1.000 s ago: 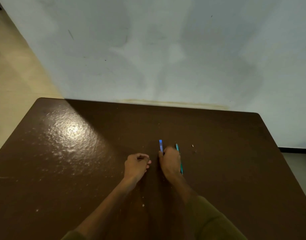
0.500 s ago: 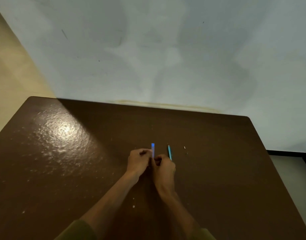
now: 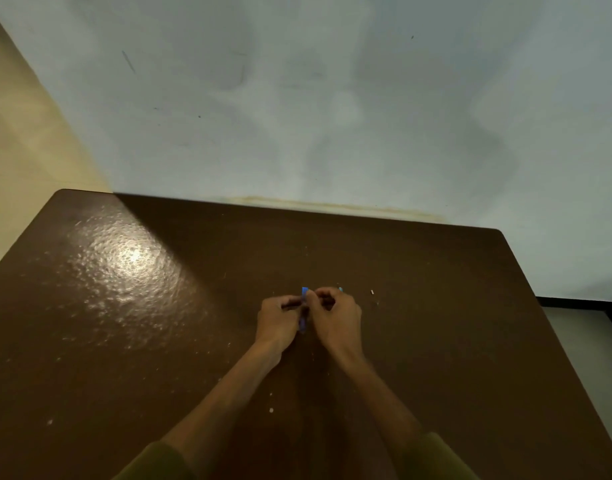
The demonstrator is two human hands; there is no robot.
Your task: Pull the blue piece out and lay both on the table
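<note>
**Both hands meet on a blue pen at mid-frame**

Brown and glossy, the worktop [image 3: 131, 306] fills the lower frame against a pale wall [image 3: 332, 98], with a glare patch at left. Your left hand [image 3: 278, 320] and right hand [image 3: 337, 317] sit together just below frame centre, fingers curled. Between them runs a blue pen [image 3: 304, 292]; each grip is closed on it, pinching it from its own side. A teal pen [image 3: 340, 289] peeks out just behind your right hand. A small white scrap [image 3: 372, 292] lies near, to the right.
</note>
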